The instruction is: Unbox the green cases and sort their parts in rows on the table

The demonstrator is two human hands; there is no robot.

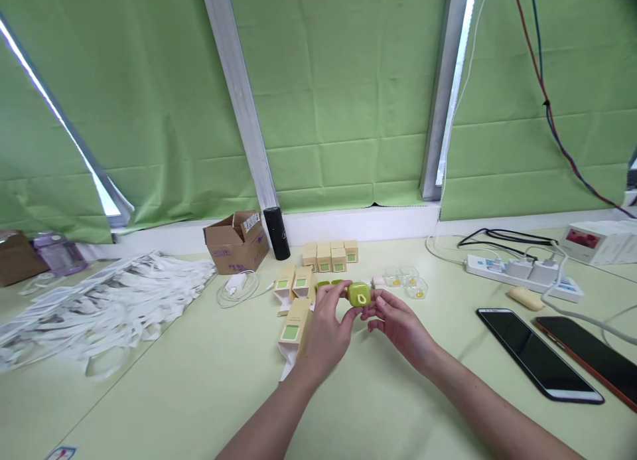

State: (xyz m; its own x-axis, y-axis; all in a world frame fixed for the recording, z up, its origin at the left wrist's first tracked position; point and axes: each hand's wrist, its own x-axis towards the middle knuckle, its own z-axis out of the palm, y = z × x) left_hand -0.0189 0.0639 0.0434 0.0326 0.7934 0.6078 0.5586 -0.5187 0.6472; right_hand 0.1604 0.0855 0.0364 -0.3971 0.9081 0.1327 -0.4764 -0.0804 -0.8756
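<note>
A small glossy green case [359, 294] with a pale loop-shaped mark on its front is raised above the table between my hands. My left hand [329, 324] pinches it from the left side, thumb below and fingers above. On its right side, the fingertips of my right hand [395, 319] are closed against the edge. Left of my left hand lies an opened cream box [292, 330] with a green square and white paper flaps. Two more such boxes, one of them a cream box [302, 282], stand behind it. Other green pieces [326, 284] are partly hidden behind my left hand.
Closed small boxes [331, 256] stand in a group at the back. Clear plastic holders [412, 282] sit right of them. A power strip [522, 276], two phones [540, 354] and cables occupy the right. White straps [114, 307], a brown carton [236, 243] and a black cylinder [277, 233] are left.
</note>
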